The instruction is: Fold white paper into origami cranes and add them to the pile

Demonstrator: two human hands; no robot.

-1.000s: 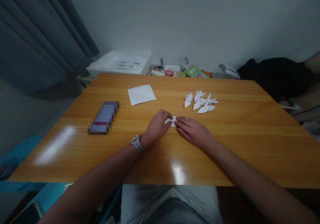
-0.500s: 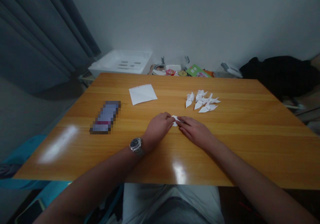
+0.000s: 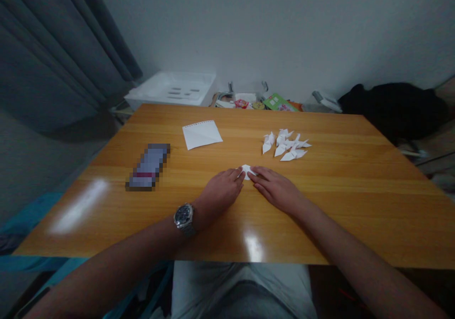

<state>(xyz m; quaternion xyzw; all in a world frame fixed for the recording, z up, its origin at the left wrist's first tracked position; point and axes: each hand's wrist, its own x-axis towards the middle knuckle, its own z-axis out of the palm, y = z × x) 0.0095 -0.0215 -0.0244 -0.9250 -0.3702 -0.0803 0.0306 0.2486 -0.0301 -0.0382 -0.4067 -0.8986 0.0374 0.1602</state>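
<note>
A small piece of folded white paper [image 3: 246, 170] lies on the wooden table [image 3: 341, 200] in front of me, partly covered by my fingertips. My left hand [image 3: 221, 189] grips its left side, the fingers close together; a metal watch [image 3: 184, 215] is on that wrist. From the other side, my right hand [image 3: 276, 187] has thumb and fingers on the paper's right edge. Beyond my right hand stands a cluster of several folded white paper cranes [image 3: 289, 143]. Further left rests a flat white sheet [image 3: 202, 134] with a perforated top edge.
A phone [image 3: 149, 166], blurred out by pixels, lies on the left of the table. Behind the far edge are a white foam box [image 3: 172, 86], a green packet or book [image 3: 279, 102] and, at right, a black cloth heap [image 3: 394, 110]. A blue chair [image 3: 31, 214] stands at left.
My left hand has shifted slightly down and left, its fingers lower and flatter on the paper. More of the folded paper shows between my hands. The view has moved slightly.
</note>
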